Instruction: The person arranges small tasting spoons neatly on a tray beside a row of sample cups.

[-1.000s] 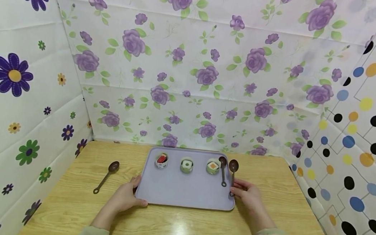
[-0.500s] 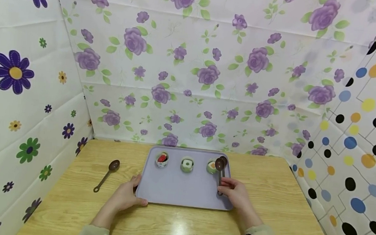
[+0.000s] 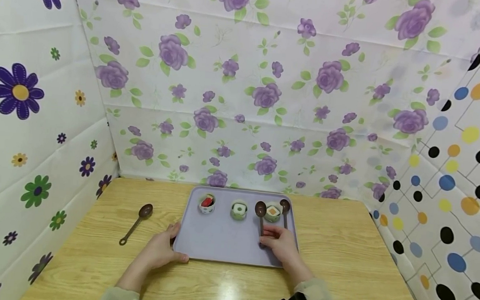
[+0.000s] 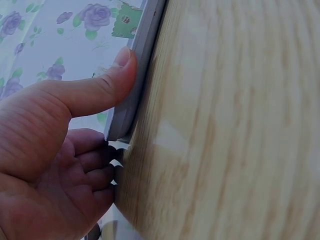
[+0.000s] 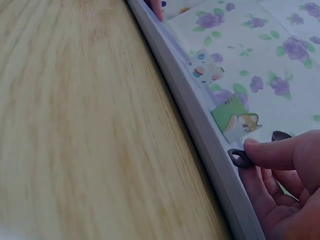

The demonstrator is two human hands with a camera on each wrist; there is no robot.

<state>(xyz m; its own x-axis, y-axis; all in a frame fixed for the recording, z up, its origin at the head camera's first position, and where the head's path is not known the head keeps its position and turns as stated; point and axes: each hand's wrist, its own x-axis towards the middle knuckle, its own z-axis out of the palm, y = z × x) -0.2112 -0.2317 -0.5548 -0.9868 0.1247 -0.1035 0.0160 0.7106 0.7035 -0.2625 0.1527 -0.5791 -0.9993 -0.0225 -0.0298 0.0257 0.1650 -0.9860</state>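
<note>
A lavender tray [image 3: 222, 243] lies on the table. My left hand [image 3: 159, 249] grips its near left corner, thumb [image 4: 117, 77] along the front wall and the other fingers at the side. Over the tray's right part, my right hand [image 3: 282, 245] pinches a brown spoon [image 3: 260, 209] by its handle, bowl pointing away. The handle's ring end [image 5: 240, 158] shows at the fingertips in the right wrist view. A second brown spoon [image 3: 284, 206] lies at the tray's right edge, its lower handle hidden behind my right hand.
Three small cups stand along the tray's back: one with a red piece [image 3: 207, 202], one with a white piece [image 3: 239, 209], one with a white-and-orange piece [image 3: 273, 211]. Another brown spoon [image 3: 140, 220] lies on the wooden table [image 3: 223, 286], left of the tray. Patterned cloth walls [image 3: 243, 99] surround the table.
My right hand has carried its spoon leftward from the tray's right edge, past the spoon lying there, to between the middle and right cups. My left hand has stayed at the corner.
</note>
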